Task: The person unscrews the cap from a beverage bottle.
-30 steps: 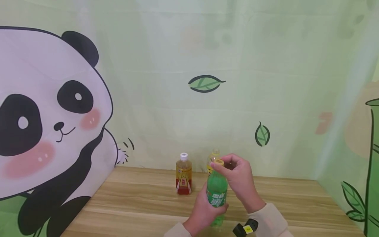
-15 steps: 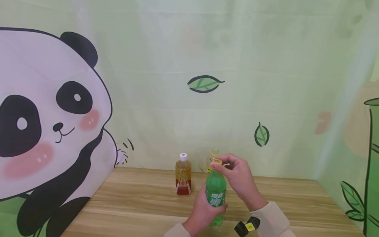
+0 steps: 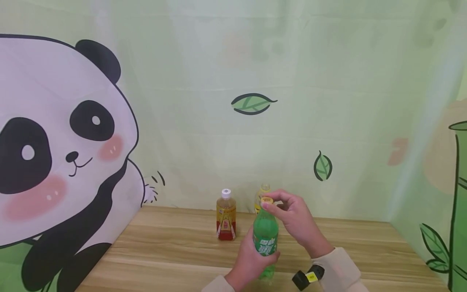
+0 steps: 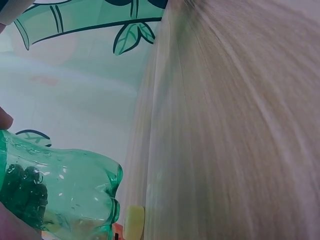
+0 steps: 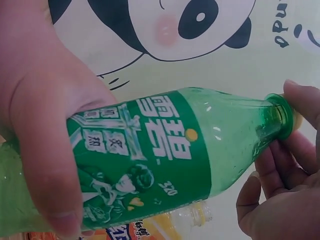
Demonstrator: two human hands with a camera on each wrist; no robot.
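Green, see-through plastic forms the Sprite bottle (image 3: 265, 229), which is held nearly upright in front of the person, its base raised off the wood-grain bench (image 3: 175, 243). The left hand (image 3: 251, 257) grasps it, thumb and fingers wrapped round the lower part of the green label (image 5: 175, 155), whose large white characters show in the right wrist view. From the left wrist, dark finger shapes show through the clear wall of the bottle near its ribbed base.

At the top, the grip of the right hand (image 3: 292, 217) pinches the yellow cap (image 3: 266, 200) between thumb and fingers; the cap sits at the mouth of the bottle, just above the neck ring. A black device (image 3: 306, 278) with a yellow sticker is worn by the pale cuff (image 3: 337, 265) of the right sleeve.

Just behind the pinching hand, and partly hidden by it and by the green bottle, is a clear bottle (image 3: 264, 189) with a yellow label. To the left, apart from both hands, a white-capped bottle (image 3: 226, 219) stands upright, its label yellow above and red below. Beyond the bench hangs a pale green backdrop (image 3: 197, 142) printed with a panda (image 3: 106, 170), leaves and bamboo.
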